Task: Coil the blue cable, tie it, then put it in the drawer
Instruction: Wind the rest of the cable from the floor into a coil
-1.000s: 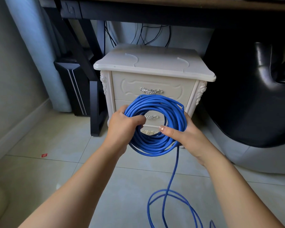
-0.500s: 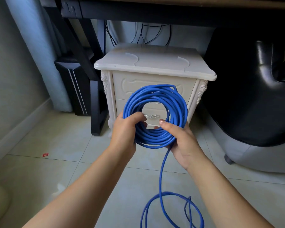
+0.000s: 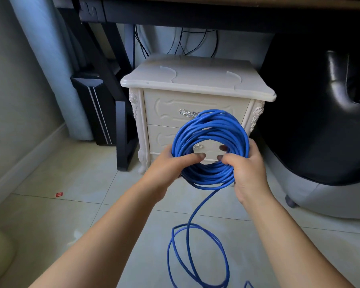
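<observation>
Both hands grip the blue cable [image 3: 211, 129] coil, left hand [image 3: 166, 170] at 8 o'clock, right hand [image 3: 246, 173] at 4; its tail loops on the floor [image 3: 50, 225].

The blue cable [image 3: 216, 123] had a smooth plastic jacket. The nightstand [image 3: 195, 84] was glossy cream with silvery metal handles [image 3: 187, 113], and the floor tiles [image 3: 92, 183] looked polished.
</observation>
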The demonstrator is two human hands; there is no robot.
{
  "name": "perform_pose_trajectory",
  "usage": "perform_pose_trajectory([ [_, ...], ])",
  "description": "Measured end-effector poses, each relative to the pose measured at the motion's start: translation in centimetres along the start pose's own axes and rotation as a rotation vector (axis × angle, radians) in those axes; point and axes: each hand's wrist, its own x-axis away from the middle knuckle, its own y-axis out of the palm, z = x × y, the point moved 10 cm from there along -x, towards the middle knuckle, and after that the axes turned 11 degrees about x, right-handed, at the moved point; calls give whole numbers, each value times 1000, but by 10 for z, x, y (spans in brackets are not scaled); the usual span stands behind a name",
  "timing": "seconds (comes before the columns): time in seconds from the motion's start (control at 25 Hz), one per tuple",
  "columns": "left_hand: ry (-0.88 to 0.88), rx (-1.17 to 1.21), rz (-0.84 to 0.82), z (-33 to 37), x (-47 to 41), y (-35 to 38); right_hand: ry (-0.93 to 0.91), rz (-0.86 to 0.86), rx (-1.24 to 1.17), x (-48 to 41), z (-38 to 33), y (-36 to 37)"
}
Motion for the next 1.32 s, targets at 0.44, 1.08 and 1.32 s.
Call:
perform_pose_trajectory([
  [0.44, 573, -884, -28, 46, 7, 12, -507, -112, 696, 23, -50, 27],
  [1.08, 283, -162, 277, 36, 3, -27, -22, -421, 146, 10, -5, 26],
  [1.32, 232, 179, 400, 26, 4, -49, 124, -516, 6, 23, 17, 47],
])
